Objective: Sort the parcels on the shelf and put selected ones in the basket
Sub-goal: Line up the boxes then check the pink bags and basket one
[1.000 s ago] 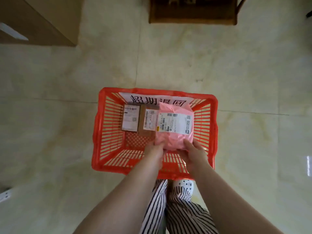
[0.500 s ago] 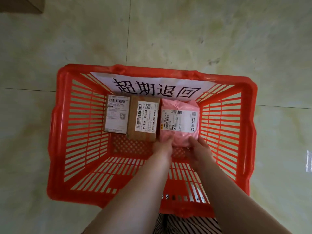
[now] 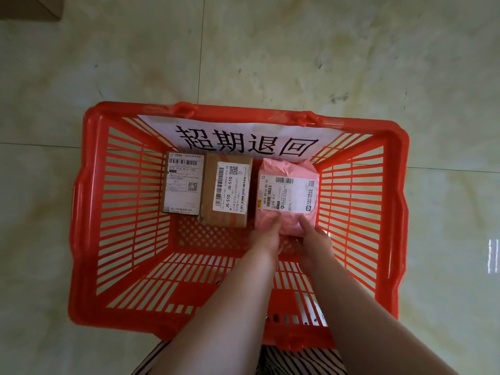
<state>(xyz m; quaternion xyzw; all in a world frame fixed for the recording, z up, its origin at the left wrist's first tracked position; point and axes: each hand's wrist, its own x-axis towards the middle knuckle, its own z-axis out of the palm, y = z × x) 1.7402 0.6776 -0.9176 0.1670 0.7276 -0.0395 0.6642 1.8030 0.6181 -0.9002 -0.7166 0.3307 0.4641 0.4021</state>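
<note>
A red slatted plastic basket [image 3: 108, 212] stands on the floor below me, with a white paper sign in black characters [image 3: 243, 139] on its far wall. On its bottom lie three parcels in a row: a small box with a white label [image 3: 182, 189] at left, a brown carton [image 3: 228, 194] in the middle, and a pink plastic mailer [image 3: 286, 196] at right. My left hand [image 3: 267, 238] and my right hand [image 3: 313, 238] both grip the near edge of the pink mailer, which rests on the basket bottom against the far wall.
Pale marbled floor tiles [image 3: 297, 63] surround the basket. A cardboard box corner [image 3: 29, 6] shows at the top left. Striped trousers [image 3: 286, 361] appear below the basket's near rim.
The camera has come closer to the basket, which looks larger. The pink mailer has gone down from above the basket onto its bottom, beside the brown carton, still in both hands.
</note>
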